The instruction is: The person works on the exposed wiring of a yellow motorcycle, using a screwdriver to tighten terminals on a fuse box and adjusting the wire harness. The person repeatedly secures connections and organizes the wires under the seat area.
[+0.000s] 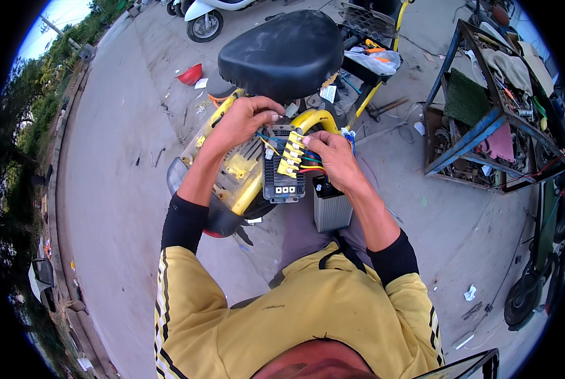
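Note:
My left hand [244, 120] pinches thin coloured wires at the top of a black ribbed controller box [282, 174] that rests against a yellow scooter frame [241, 180]. A row of yellow connector tabs [291, 155] runs down the box's right side. My right hand [336, 161] holds the box's right edge and a bundle of coloured wires [312, 167] there. Just below my right hand stands a grey finned metal box [332, 211]. The black scooter seat [282, 50] is raised above both hands.
A blue metal rack [485, 114] full of tools and parts stands at the right. A red bowl [191, 74] and small bits lie on the concrete at the back. A white scooter wheel [205, 25] is at the top. Another wheel [524, 297] sits at the lower right.

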A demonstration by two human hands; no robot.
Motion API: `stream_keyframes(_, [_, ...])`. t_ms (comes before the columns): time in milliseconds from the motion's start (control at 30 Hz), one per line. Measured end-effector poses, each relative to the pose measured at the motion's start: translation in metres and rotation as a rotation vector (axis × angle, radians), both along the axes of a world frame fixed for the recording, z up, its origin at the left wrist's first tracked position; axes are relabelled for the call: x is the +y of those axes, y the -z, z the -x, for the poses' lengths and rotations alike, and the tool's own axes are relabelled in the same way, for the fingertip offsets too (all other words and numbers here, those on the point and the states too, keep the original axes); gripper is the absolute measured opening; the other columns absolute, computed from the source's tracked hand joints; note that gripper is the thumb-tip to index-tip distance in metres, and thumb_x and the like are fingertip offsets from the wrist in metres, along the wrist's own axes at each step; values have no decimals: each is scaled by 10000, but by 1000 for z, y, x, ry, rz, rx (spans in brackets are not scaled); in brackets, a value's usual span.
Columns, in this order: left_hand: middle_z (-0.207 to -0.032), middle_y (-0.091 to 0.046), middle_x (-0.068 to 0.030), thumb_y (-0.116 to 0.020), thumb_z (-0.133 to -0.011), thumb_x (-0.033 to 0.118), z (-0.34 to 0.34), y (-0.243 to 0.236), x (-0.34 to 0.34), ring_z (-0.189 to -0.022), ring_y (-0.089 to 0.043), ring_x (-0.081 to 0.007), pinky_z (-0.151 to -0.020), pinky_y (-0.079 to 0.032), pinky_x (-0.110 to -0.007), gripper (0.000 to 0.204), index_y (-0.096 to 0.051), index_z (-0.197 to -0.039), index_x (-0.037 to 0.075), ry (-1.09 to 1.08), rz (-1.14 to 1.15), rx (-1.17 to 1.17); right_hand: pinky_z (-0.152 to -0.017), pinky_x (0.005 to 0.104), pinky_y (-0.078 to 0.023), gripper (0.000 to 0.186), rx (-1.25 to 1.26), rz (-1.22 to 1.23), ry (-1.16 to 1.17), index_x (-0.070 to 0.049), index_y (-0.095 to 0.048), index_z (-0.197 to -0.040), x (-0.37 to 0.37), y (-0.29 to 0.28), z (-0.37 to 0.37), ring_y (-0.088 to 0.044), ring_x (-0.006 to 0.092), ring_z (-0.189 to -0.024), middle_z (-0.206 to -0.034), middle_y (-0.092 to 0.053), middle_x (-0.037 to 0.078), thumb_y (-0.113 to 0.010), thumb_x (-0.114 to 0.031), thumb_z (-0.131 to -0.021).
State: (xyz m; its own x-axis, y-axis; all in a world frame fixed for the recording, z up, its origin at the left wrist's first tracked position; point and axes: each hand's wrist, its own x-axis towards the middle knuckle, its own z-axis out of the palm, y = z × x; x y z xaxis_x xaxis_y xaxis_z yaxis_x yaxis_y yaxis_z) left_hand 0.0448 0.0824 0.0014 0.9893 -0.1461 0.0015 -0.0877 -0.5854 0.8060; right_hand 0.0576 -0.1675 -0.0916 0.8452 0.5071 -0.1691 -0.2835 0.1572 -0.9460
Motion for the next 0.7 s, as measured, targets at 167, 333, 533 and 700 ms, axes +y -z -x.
stream_keyframes(167, [-1076,-756,-53,-601,-1113,36,-8,0,9,-966,-682,-119,-879,-570,-303,156,-723,-1193,-20,68,-93,-60,-767,279,-545,320,140,-163,17,78,-754,-1123,-1,-12,-11,-666,99,-841,-987,-742,74,-760,-234,-1053])
stream_keyframes(333, [-1090,-755,-75,-594,-1116,24,-3,9,6,-973,-694,-142,-889,-577,-324,200,-727,-1254,-34,5,-16,-79,-762,298,-540,331,76,-68,47,93,-767,-1090,-2,-9,-14,-668,110,-841,-952,-742,79,-774,-233,-1035])
stream_keyframes(533, [-1060,-757,-127,-666,-1053,33,-4,0,3,-910,-726,-205,-863,-582,-356,182,-771,-1187,-32,54,-205,-85,-804,354,-553,407,-33,138,-18,133,-773,-1155,15,-16,-20,-693,156,-883,-1012,-779,144,-775,-253,-1026])
stream_keyframes(700, [-1054,-753,-147,-731,-997,32,1,-12,-8,-981,-740,-264,-903,-580,-386,152,-793,-1124,-23,115,-293,-103,-817,365,-566,445,-69,194,-48,157,-761,-1184,22,-17,-24,-718,180,-903,-1042,-786,176,-766,-258,-1024])
